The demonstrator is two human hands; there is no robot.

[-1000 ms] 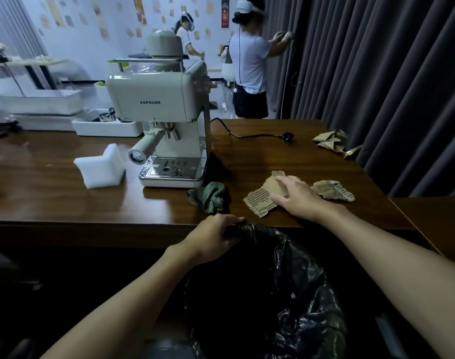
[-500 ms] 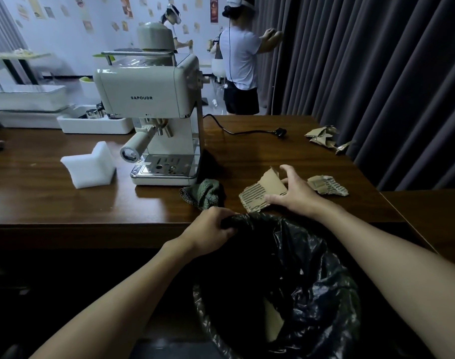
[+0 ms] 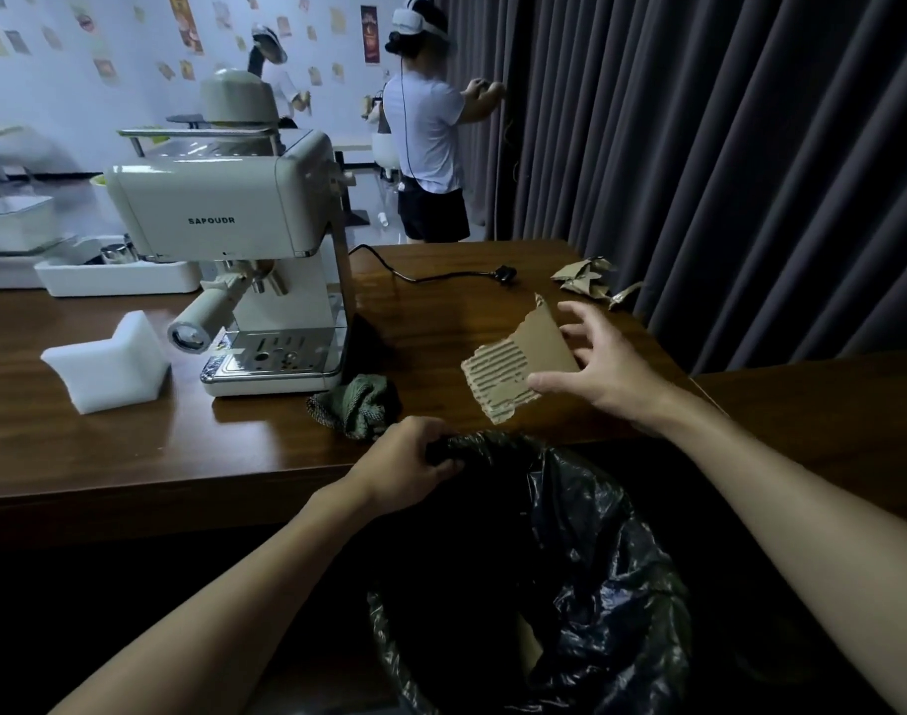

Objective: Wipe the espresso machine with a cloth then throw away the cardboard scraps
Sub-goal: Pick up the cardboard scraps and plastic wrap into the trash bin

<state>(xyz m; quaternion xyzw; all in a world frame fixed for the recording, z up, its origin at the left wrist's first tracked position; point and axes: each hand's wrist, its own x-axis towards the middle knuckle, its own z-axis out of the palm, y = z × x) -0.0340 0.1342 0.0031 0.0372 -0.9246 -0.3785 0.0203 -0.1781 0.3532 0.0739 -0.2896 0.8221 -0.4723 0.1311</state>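
Your right hand (image 3: 608, 374) holds a torn cardboard scrap (image 3: 518, 369) lifted off the bench (image 3: 131, 456), thumb under its near edge and the other fingers (image 3: 582, 314) spread loosely behind it. The scrap hangs above the bench's front edge, just beyond the bin (image 3: 570, 559). Your left hand (image 3: 405, 472) is clenched on the rim of the bin's black liner, holding it against the bench front. Inside the bin a pale piece of cardboard shows low down.

The green cloth (image 3: 356, 405) lies crumpled on the bench, just beside the front right corner of the espresso machine (image 3: 234, 234). More scraps (image 3: 585, 278) sit at the far right edge by the curtain (image 3: 724, 147). The plug (image 3: 505, 275) lies loose on the bench. A white foam block (image 3: 108, 361) stands left of the machine.
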